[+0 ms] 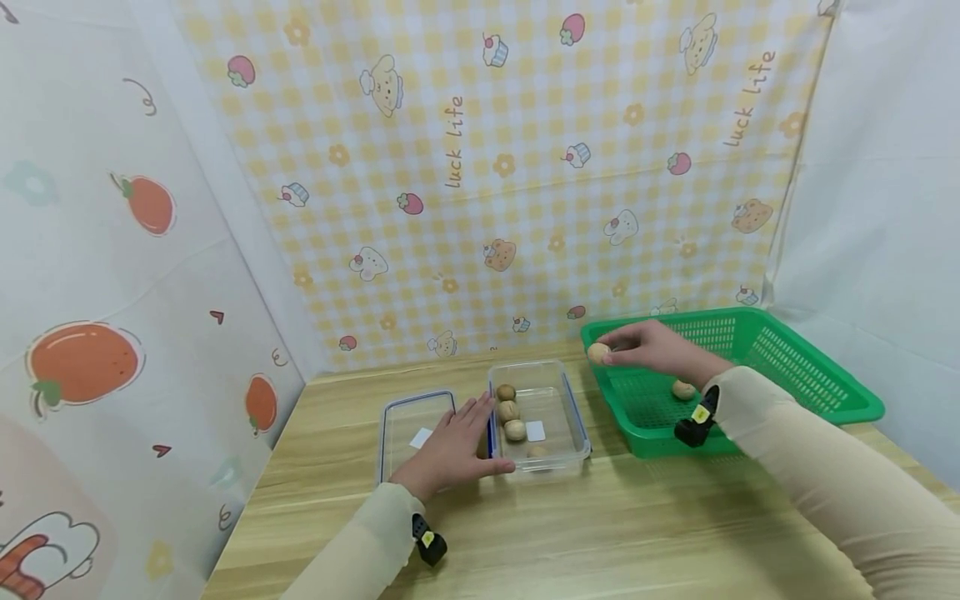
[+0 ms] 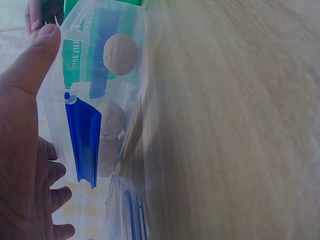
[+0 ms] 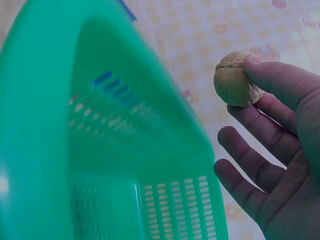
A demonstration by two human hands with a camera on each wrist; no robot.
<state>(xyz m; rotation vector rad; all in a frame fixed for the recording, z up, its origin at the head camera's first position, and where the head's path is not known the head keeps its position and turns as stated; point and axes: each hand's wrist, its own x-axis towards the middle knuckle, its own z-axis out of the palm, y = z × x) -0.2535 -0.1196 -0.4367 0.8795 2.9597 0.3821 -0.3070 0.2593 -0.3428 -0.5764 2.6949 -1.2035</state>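
A walnut (image 3: 235, 80) is pinched between the thumb and fingers of my right hand (image 1: 651, 348), above the left rim of the green basket (image 1: 641, 442). My left hand (image 1: 453, 450) rests against the left side of a clear plastic box (image 1: 558, 408), fingers extended and thumb along its near edge. Inside the box, several walnuts (image 1: 507, 412) stand in a row by the left wall. Another walnut (image 2: 120, 54) sits near the front wall, seen through the plastic in the left wrist view. One more walnut (image 1: 683, 389) lies in the basket.
The box's clear lid (image 1: 401, 417) with a blue seal lies left of the box, partly under my left hand. Everything stands on a wooden table (image 1: 525, 533). A checked cloth (image 1: 525, 208) hangs behind it.
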